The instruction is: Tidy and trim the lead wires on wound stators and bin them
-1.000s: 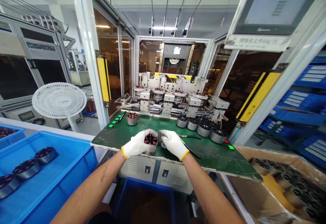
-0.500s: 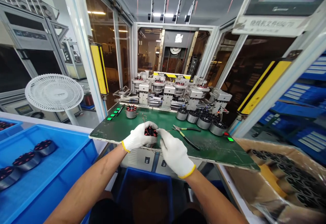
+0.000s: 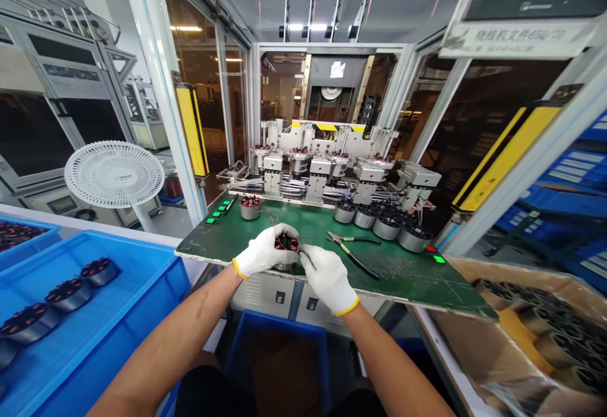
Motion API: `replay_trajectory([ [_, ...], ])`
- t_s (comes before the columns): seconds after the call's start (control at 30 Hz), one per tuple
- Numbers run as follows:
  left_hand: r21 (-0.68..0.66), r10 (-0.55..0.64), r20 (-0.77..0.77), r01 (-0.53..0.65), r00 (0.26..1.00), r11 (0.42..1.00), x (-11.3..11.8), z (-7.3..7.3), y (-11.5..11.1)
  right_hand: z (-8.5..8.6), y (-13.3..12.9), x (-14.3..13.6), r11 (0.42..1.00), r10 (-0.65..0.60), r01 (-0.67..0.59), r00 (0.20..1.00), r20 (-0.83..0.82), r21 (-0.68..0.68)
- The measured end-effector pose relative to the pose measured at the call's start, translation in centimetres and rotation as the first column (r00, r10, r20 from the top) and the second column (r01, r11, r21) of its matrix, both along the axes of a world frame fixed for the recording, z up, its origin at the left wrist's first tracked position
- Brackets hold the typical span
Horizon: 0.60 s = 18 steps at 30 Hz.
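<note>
Wound metal ring point(image 3: 286, 244) held close to the table's front edge, with loose wires the likeliest trouble.
The left hand point(image 3: 265, 253) is wrapped around the ring's side; the right hand point(image 3: 328, 276) is nearly closed, its fingertips at the ring's near right rim, though I cannot tell whether they pinch a wire. Thin wires point(image 3: 274, 218) stand up just beyond the left fingers and could snag the glove's knit and bend or pull loose if that hand drew away quickly. A slack left grip could let the ring slip off the green table point(image 3: 303, 216) towards the blue bin point(image 3: 325, 360) below the hands. The pliers point(image 3: 339, 239) lie open just beyond and right of the right hand, so a sideways sweep could knock them.
</note>
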State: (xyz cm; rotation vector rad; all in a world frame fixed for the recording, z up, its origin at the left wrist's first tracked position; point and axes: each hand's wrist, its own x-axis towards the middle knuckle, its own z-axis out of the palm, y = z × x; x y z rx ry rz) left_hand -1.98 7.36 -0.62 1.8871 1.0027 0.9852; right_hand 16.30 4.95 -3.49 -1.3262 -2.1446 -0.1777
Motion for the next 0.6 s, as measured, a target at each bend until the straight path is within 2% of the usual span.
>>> replay_trajectory([
  [0.07, 0.013, -0.029, 0.004, 0.029, 1.0, 0.999, -0.5, 0.3, 0.3, -0.1, 0.4, 0.3, 0.994, 0.093, -0.099, 0.99, -0.102, -0.053],
  [0.1, 0.042, -0.001, 0.03, -0.001, 1.0, 0.999, -0.9, 0.3, 0.5, -0.1, 0.5, 0.4, 0.988, 0.121, -0.133, 0.983, -0.141, -0.078],
  [0.17, 0.124, 0.172, 0.118, -0.187, 0.978, 0.975, -1.8, 0.4, 0.6, 0.0, 0.6, 0.5, 0.979, 0.146, -0.17, 0.97, -0.192, -0.113],
  [0.2, 0.157, 0.289, 0.166, -0.315, 0.943, 0.936, -2.3, 0.3, 0.5, 0.0, 0.6, 0.5, 0.977, 0.148, -0.176, 0.967, -0.208, -0.123],
  [0.27, 0.193, 0.501, 0.247, -0.549, 0.829, 0.813, -3.0, 0.2, -0.4, 0.0, 0.7, 0.6, 0.974, 0.147, -0.181, 0.963, -0.228, -0.135],
  [0.3, 0.25, 0.549, 0.238, -0.597, 0.801, 0.762, -3.2, 0.1, -1.2, 0.1, 0.7, 0.6, 0.973, 0.148, -0.183, 0.961, -0.234, -0.138],
  [0.33, 0.355, 0.55, 0.174, -0.573, 0.817, 0.739, -3.2, -0.1, -2.1, 0.1, 0.7, 0.6, 0.972, 0.15, -0.187, 0.96, -0.236, -0.142],
  [0.37, 0.504, 0.527, 0.046, -0.475, 0.849, 0.721, -2.9, -0.2, -3.1, 0.1, 0.7, 0.7, 0.971, 0.154, -0.191, 0.959, -0.238, -0.142],
  [0.4, 0.65, 0.477, -0.154, -0.275, 0.865, 0.708, -2.4, -0.3, -4.1, 0.1, 0.8, 0.7, 0.971, 0.158, -0.195, 0.958, -0.238, -0.141],
  [0.43, 0.72, 0.424, -0.377, -0.027, 0.823, 0.693, -1.7, -0.4, -5.0, 0.1, 0.8, 0.7, 0.97, 0.162, -0.199, 0.958, -0.237, -0.14],
  [0.47, 0.723, 0.397, -0.55, 0.181, 0.735, 0.667, -0.8, -0.5, -5.8, 0.1, 0.8, 0.7, 0.969, 0.166, -0.203, 0.957, -0.237, -0.138],
  [0.5, 0.696, 0.396, -0.657, 0.314, 0.641, 0.646, 0.1, -0.6, -6.3, 0.1, 0.8, 0.7, 0.969, 0.171, -0.207, 0.957, -0.236, -0.137],
  [0.53, 0.673, 0.417, -0.713, 0.382, 0.564, 0.633, 0.9, -0.8, -6.7, 0.1, 0.9, 0.7, 0.968, 0.175, -0.21, 0.956, -0.235, -0.136],
  [0.6, 0.66, 0.477, -0.745, 0.415, 0.466, 0.625, 2.2, -1.0, -7.0, 0.1, 0.9, 0.7, 0.966, 0.182, -0.217, 0.957, -0.225, -0.141],
])
